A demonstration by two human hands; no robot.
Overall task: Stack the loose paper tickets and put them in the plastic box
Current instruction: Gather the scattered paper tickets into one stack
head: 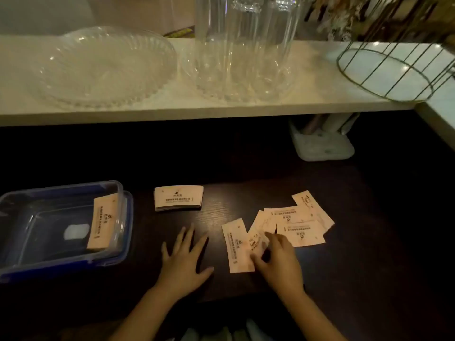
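Tickets [294, 222], pale with dark print, lie spread on our dark table [369, 242] (one neat stack [178, 198] sits near the plastic box [61, 227]). Our right hand [278, 262] pinches one ticket; our left hand [183, 257] rests flat, fingers spread.

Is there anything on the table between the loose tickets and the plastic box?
Yes. The left hand lies flat on the table between the loose tickets and the plastic box. A neat ticket stack sits farther back. The box has no lid on.
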